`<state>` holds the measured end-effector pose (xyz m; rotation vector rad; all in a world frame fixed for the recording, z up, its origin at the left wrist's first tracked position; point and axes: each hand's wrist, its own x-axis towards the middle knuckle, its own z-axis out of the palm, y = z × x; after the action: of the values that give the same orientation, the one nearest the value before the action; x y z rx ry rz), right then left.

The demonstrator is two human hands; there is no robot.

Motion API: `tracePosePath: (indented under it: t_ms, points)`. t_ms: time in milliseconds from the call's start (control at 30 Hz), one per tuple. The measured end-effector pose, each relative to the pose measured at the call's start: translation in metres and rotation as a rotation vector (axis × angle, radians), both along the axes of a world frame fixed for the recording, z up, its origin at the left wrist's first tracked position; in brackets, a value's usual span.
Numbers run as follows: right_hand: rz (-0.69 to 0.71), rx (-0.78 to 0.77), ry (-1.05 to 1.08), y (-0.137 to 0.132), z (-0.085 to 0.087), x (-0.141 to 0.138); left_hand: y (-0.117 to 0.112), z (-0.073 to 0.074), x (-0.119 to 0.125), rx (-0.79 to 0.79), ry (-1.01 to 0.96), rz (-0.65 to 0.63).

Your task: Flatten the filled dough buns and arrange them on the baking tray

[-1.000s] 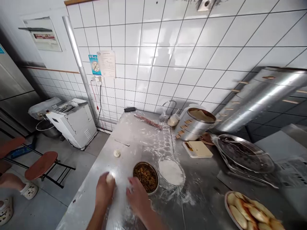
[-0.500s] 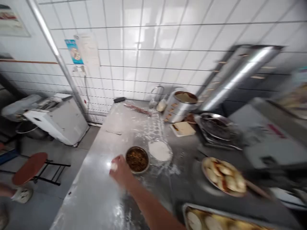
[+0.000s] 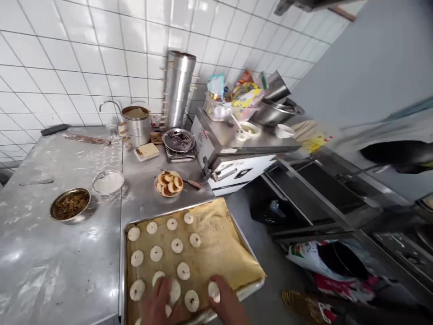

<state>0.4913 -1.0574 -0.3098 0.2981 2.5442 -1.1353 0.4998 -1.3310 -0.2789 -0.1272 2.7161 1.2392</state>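
Observation:
A metal baking tray [image 3: 250, 253] lined with brown paper [image 3: 219, 243] sits at the counter's near right corner and carries several round dough discs [image 3: 177, 245]. My left hand [image 3: 158, 301] is low over the tray's near edge, its fingers closed around a dough disc [image 3: 175, 290] resting on the paper. My right hand [image 3: 227, 301] lies beside it, with its fingertips touching another disc [image 3: 214, 291]. Both hands are partly cut off by the frame's bottom edge.
On the floured steel counter [image 3: 61, 253] stand a bowl of dark filling [image 3: 70, 205], a bowl of flour [image 3: 108, 182], a plate of baked pastries [image 3: 168, 183], a metal pot [image 3: 136, 121] and a rolling pin [image 3: 86, 138]. An oven-like machine [image 3: 237, 158] is to the right, with bags on the floor [image 3: 321, 262].
My view has swung right from the filling bowl to the baking tray. Both hands have moved from the counter beside the bowl to the tray's near edge, the left one bringing its dough piece.

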Motion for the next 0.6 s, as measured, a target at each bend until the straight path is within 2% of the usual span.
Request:
tracePosePath:
  t_ms: [67, 133, 200, 267, 333, 433, 500, 600]
  points:
    - [-0.004, -0.006, 0.04, 0.032, -0.015, 0.005, 0.07, 0.004, -0.016, -0.03, -0.049, -0.125]
    - [-0.006, -0.045, 0.049, 0.05, -0.024, 0.008, 0.125, -0.001, -0.034, -0.086, -0.061, -0.195]
    - [-0.001, -0.072, 0.061, 0.06, -0.027, 0.011, 0.162, -0.014, -0.048, -0.159, -0.056, -0.238]
    - [0.035, -0.075, 0.079, 0.066, -0.027, 0.013, 0.184, -0.028, -0.056, -0.234, -0.056, -0.255]
    - [0.083, -0.074, 0.07, 0.069, -0.027, 0.015, 0.195, -0.036, -0.059, -0.288, -0.065, -0.251]
    - [0.15, -0.079, 0.058, 0.068, -0.03, 0.015, 0.198, -0.033, -0.049, -0.327, -0.081, -0.176]
    - [0.187, -0.079, 0.072, 0.064, -0.032, 0.013, 0.191, -0.025, -0.032, -0.316, -0.049, -0.08]
    - [0.249, -0.02, 0.07, 0.058, -0.038, 0.011, 0.164, -0.018, 0.008, -0.278, 0.044, 0.071]
